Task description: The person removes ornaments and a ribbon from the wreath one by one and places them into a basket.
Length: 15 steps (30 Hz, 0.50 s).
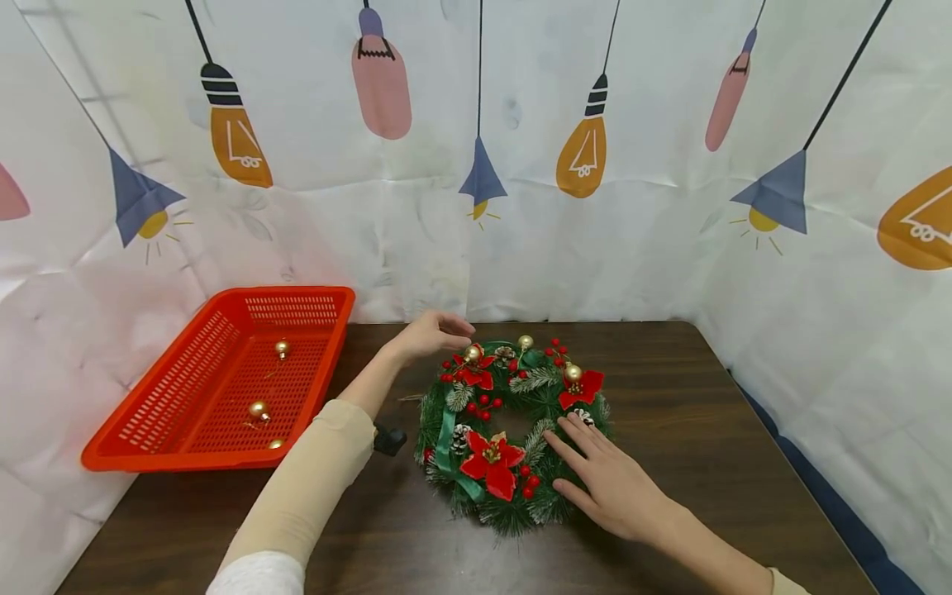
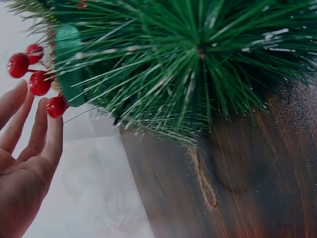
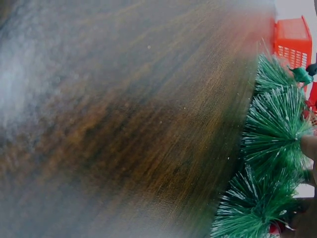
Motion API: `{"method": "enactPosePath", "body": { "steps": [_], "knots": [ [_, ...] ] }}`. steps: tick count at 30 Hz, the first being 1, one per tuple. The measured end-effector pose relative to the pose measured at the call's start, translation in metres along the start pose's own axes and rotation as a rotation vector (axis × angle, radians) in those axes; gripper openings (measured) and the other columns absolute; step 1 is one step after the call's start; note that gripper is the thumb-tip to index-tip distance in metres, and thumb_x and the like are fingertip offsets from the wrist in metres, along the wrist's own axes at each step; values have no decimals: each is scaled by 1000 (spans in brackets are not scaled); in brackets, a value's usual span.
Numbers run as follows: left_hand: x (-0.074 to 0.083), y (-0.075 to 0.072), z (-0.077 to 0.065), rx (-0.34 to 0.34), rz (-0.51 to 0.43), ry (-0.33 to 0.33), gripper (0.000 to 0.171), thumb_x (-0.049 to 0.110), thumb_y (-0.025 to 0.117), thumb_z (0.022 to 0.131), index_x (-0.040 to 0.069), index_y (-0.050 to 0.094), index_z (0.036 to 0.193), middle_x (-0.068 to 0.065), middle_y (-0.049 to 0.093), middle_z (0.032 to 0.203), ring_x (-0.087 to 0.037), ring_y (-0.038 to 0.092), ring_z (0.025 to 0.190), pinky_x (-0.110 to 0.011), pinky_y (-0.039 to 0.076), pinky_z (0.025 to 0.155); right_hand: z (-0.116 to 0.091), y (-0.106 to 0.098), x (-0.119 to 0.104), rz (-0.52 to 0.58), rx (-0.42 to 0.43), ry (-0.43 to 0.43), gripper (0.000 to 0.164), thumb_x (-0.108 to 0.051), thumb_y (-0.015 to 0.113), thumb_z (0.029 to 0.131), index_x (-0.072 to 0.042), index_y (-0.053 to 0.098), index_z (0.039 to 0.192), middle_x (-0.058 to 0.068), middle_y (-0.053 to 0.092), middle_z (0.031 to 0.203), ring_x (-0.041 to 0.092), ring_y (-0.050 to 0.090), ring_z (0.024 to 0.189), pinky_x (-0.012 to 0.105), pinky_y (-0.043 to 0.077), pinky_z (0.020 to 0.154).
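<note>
Beneath our fingers spreads the counter; left of them sits the red basket, probably for easy reach. Between them lies the wreath: our right hand rests spread fingers there, presumably steadying it; our left hand has loose, empty fingers beside red berries. We find no legible writing.

Dark brown wood-grain table, its far right corner rounded, a pale sheen on its near part. A green artificial Christmas wreath lies flat near the middle; a red slotted plastic basket stands apart from it, at left.
</note>
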<state>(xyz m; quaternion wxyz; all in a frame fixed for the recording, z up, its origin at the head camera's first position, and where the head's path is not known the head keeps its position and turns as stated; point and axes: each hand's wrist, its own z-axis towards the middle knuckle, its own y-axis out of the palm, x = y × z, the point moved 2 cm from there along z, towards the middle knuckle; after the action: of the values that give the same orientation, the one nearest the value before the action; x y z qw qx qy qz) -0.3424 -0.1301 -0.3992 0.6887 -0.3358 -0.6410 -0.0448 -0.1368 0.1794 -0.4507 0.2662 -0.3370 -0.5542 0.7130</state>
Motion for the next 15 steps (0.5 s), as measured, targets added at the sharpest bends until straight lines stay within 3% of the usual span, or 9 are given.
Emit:
{"method": "enactPosePath", "body": {
  "steps": [8, 15],
  "knots": [
    [-2, 6, 3, -51, 73, -4, 32, 12, 69, 100, -1, 68, 129, -13, 71, 121, -28, 66, 111, -42, 54, 94, 0, 0, 0, 9, -3, -3, 65, -45, 55, 106, -11, 40, 159, 18, 33, 163, 36, 23, 152, 55, 30, 117],
    [-4, 7, 5, -91, 113, -26, 35, 15, 73, 98, 1, 68, 130, -11, 72, 118, -30, 63, 118, -46, 52, 96, 0, 0, 1, 2, 11, -8, 65, -45, 56, 106, -11, 40, 159, 18, 33, 163, 37, 24, 152, 55, 30, 116]
  ]
}}
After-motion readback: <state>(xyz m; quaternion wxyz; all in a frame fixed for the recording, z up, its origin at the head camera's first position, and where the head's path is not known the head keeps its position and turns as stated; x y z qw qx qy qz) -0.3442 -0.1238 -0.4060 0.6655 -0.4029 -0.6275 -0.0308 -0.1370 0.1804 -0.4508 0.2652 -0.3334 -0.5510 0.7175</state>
